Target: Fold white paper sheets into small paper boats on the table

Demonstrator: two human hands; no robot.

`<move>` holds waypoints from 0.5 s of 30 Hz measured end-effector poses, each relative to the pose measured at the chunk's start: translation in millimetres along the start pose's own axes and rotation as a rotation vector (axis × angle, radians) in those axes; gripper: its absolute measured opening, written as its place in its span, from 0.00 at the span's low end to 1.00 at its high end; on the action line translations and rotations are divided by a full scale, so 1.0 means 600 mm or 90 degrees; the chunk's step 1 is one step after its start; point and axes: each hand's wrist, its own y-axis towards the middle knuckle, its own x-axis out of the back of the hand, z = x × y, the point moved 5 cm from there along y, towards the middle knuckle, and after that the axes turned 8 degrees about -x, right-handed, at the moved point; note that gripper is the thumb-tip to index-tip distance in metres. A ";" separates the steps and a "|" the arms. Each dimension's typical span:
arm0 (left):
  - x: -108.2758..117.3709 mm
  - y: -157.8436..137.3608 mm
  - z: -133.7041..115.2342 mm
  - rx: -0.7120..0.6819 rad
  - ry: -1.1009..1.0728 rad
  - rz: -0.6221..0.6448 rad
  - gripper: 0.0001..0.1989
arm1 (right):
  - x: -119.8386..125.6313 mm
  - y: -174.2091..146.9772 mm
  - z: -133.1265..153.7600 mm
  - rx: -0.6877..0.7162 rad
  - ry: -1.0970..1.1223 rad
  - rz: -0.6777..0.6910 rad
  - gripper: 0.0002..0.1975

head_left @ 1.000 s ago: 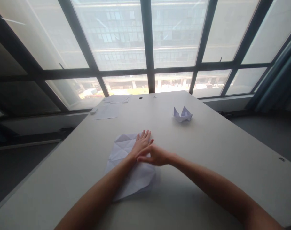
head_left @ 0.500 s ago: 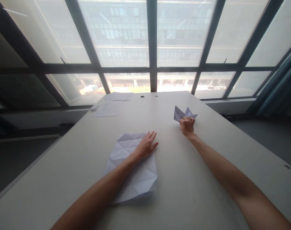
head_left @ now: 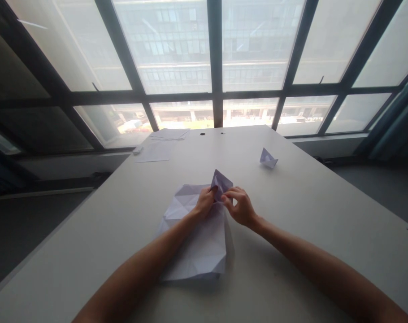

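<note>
A folded paper boat [head_left: 220, 179] is held between my two hands, just above the far right corner of a creased white sheet of paper [head_left: 204, 255]. My left hand [head_left: 206, 200] grips the boat's left side with the thumb on top. The fingers of my right hand [head_left: 239, 204] pinch its right side. Under my left hand and forearm lies the creased paper, marked with a grid of fold lines. A second paper boat [head_left: 267, 159] stands on the table, farther off to the right.
Flat white sheets [head_left: 170, 134] lie at the far left of the white table [head_left: 291, 215], with another sheet [head_left: 153, 151] nearer and a small white object [head_left: 137, 150] by the left edge. Windows rise beyond the far edge.
My right hand has brought one paper boat from the right back to my left hand, leaving another standing there. My left hand has gone from lying flat on the creased paper to gripping the boat.
</note>
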 end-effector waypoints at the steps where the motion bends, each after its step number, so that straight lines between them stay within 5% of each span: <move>1: -0.001 -0.001 0.002 0.026 -0.025 -0.005 0.18 | 0.009 0.006 -0.009 -0.029 0.038 -0.034 0.10; 9: -0.035 -0.012 -0.006 0.160 -0.193 0.137 0.15 | 0.041 0.031 -0.058 -0.100 0.070 -0.157 0.04; 15: -0.039 -0.026 -0.024 0.172 -0.166 0.267 0.22 | 0.046 0.036 -0.062 -0.052 0.040 -0.142 0.08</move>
